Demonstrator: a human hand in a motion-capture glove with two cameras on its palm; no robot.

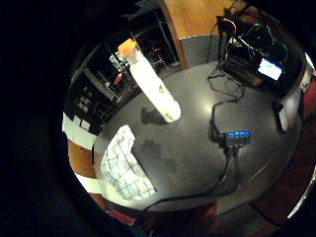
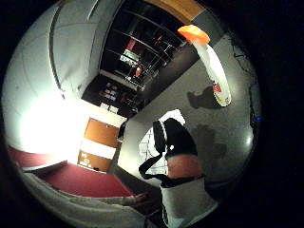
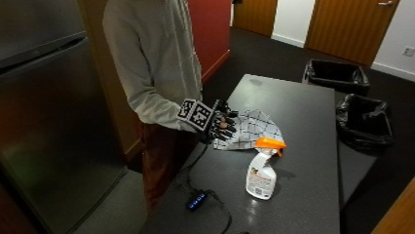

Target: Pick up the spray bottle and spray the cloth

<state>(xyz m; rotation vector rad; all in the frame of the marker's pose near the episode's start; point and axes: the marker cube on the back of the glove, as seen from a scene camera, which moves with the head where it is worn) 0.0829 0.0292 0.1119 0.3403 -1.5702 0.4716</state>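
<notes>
Nearest the outside camera: a small black hub (image 3: 197, 200) with blue lights lies near the front edge of the dark grey table (image 3: 305, 204), with a black cable running off it toward the table edge. The same hub (image 1: 238, 135) shows in the little finger side palm view, lights lit.

Just beyond it stands the spray bottle (image 3: 262, 169), upright on the table, white body, orange trigger head, label facing the outside camera. Nothing touches it. In the palm views the spray bottle (image 1: 148, 81) (image 2: 213, 65) stands clear of the hand, casting a shadow on the tabletop.

Further back: the cloth (image 3: 254, 128), white with a dark grid, lies rumpled on the table, near the person's edge. The bottle stands apart from it.

The gloved right hand (image 3: 218, 125) hangs over the near edge of the cloth, palm toward the table, fingers relaxed and slightly bent, holding nothing. Whether the fingertips touch the cloth cannot be told.

Behind: person in a light grey sweatshirt standing at the table's side.

Far back on the floor: two black-lined bins (image 3: 337, 74).
</notes>
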